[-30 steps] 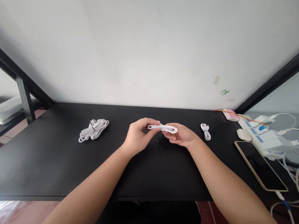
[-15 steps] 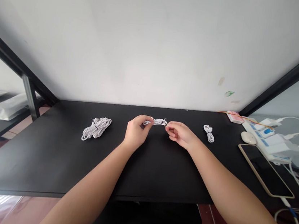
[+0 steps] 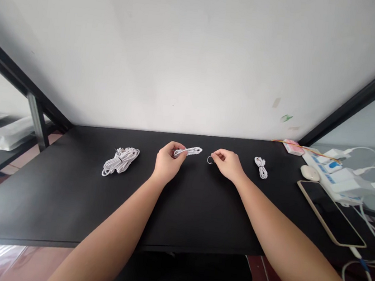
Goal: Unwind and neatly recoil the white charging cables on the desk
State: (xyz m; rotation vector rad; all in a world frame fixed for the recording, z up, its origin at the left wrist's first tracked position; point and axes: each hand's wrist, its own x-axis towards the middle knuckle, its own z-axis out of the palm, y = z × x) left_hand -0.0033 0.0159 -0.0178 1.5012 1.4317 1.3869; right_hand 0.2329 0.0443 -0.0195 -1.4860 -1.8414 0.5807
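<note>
Above the middle of the black desk, my left hand [image 3: 168,162] pinches a coiled white cable [image 3: 193,151], whose looped end sticks out to the right. A short distance to its right, my right hand [image 3: 228,164] is closed on a thin, curved white twist tie [image 3: 209,160], apart from the cable. On the left lies a larger bundle of white cables [image 3: 121,161] with a dark tie around it. A small white cable [image 3: 261,168], folded and bound with a dark tie, rests to the right of my right hand.
At the right, a phone [image 3: 330,213] lies plugged in beside a white power strip [image 3: 321,165] crowded with chargers and cords. A white rounded case [image 3: 309,173] sits near it. The wall [image 3: 183,67] rises behind the desk [image 3: 64,198]; metal frame bars flank both sides.
The twist tie has come off the coiled cable and is now in my right hand. My hands have moved apart, the left one slightly leftward with the cable.
</note>
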